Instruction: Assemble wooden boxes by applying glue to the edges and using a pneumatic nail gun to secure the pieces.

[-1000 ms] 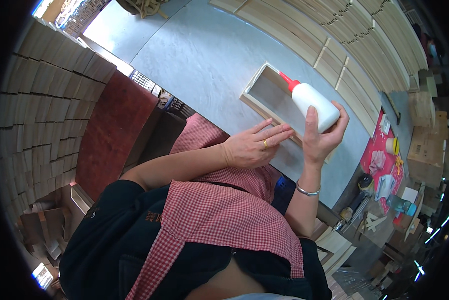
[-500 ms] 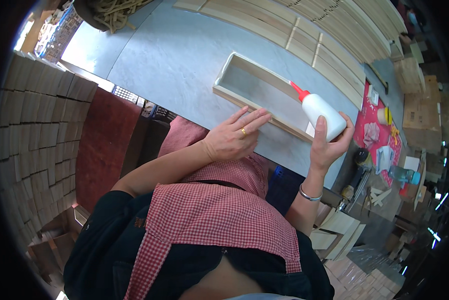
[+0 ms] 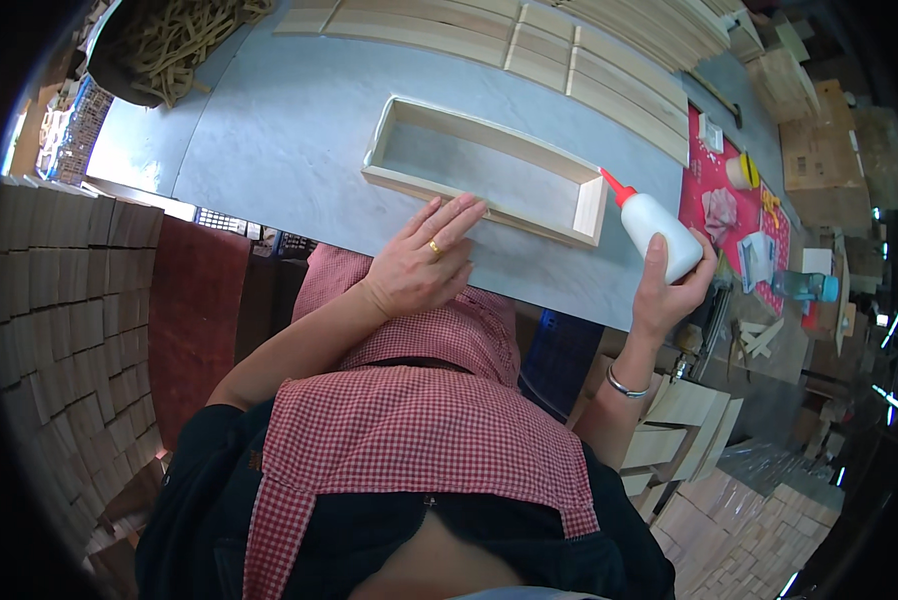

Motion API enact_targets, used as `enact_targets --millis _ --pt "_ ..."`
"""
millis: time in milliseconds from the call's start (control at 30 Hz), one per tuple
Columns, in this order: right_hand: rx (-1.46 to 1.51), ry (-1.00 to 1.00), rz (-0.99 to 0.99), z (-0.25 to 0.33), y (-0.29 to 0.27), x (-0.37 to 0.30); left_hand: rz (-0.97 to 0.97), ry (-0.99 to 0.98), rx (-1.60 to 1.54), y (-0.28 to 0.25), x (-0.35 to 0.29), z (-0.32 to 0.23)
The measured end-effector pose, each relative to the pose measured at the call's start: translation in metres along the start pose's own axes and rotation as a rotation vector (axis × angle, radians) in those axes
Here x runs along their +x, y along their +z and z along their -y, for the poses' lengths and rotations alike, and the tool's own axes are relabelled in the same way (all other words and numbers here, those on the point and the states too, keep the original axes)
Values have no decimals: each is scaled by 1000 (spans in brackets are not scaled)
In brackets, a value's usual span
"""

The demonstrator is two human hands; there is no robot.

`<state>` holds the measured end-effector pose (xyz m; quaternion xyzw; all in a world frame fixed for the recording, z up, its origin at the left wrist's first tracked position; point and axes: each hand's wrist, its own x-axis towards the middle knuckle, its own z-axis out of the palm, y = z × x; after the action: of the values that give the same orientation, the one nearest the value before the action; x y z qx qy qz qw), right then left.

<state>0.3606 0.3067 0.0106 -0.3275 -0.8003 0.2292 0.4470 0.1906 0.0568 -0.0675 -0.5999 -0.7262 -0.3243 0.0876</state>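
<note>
A long rectangular wooden frame (image 3: 529, 222) lies on the pale grey tabletop (image 3: 299, 140), which shows through its middle. My left hand (image 3: 419, 262), a gold ring on one finger, rests its outstretched fingertips on the frame's near board. My right hand (image 3: 672, 298) is wrapped round a white squeeze bottle (image 3: 661, 235) with a red pointed nozzle, tilted toward the upper left. The nozzle tip is at the frame's right far corner; whether it touches the wood I cannot tell. A whitish line runs along the frame's far and left upper edges.
Slotted wooden boards (image 3: 609, 110) lie along the table's far side. At the far left is a container of thin wood strips (image 3: 174, 45). Stacked wood blocks (image 3: 59, 310) rise on the left. On the right, a red cloth (image 3: 704, 185) bears small items beside a clear bottle (image 3: 799, 286).
My right hand has moved the bottle's nozzle from over the far board to the right far corner. The view has shifted, and the frame's right end now shows. My left hand stays on the near board.
</note>
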Motion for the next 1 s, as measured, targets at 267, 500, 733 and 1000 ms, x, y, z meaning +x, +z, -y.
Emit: enact_targets --millis 267,500,733,1000 --pt "-23 33 3 -4 -13 -7 -6 1 31 2 0 -1" --pt "-39 60 8 11 -33 -26 -24 7 9 2 1 0" --pt "-84 76 49 27 -58 -53 -30 -4 28 2 -1 2" --pt "315 309 205 76 0 -69 -112 37 78 3 -1 2"
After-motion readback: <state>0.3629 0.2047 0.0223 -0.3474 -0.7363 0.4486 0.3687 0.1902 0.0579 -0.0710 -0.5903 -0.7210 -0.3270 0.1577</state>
